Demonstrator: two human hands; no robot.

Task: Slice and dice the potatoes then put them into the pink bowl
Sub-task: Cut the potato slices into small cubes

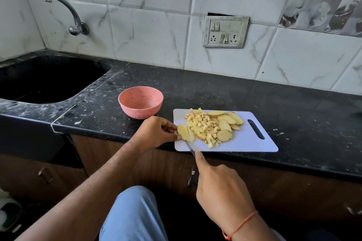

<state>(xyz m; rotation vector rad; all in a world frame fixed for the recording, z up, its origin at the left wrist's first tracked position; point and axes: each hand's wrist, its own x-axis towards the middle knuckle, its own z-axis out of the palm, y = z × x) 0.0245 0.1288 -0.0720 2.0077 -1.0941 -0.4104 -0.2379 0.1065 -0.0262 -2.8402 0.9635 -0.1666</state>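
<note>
A knee in blue jeans (pixel 133 215) sits lowest in view. Above it, the right hand (pixel 219 188) grips a knife (pixel 189 147), forefinger laid along its spine, the blade cutting into a potato slice (pixel 185 132) that the left hand (pixel 156 132) pinches at the white cutting board's (pixel 254 143) left edge. Diced potato (pixel 203 125) and more slices (pixel 229 121) lie mid-board. The pink bowl (pixel 140 101) stands on the black table (pixel 215 88), just beside the board's far left corner.

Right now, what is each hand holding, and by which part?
The left hand pinches the pale yellow potato piece by its left edge on the white plastic cutting board. The right hand grips the steel knife by its hidden handle.
</note>
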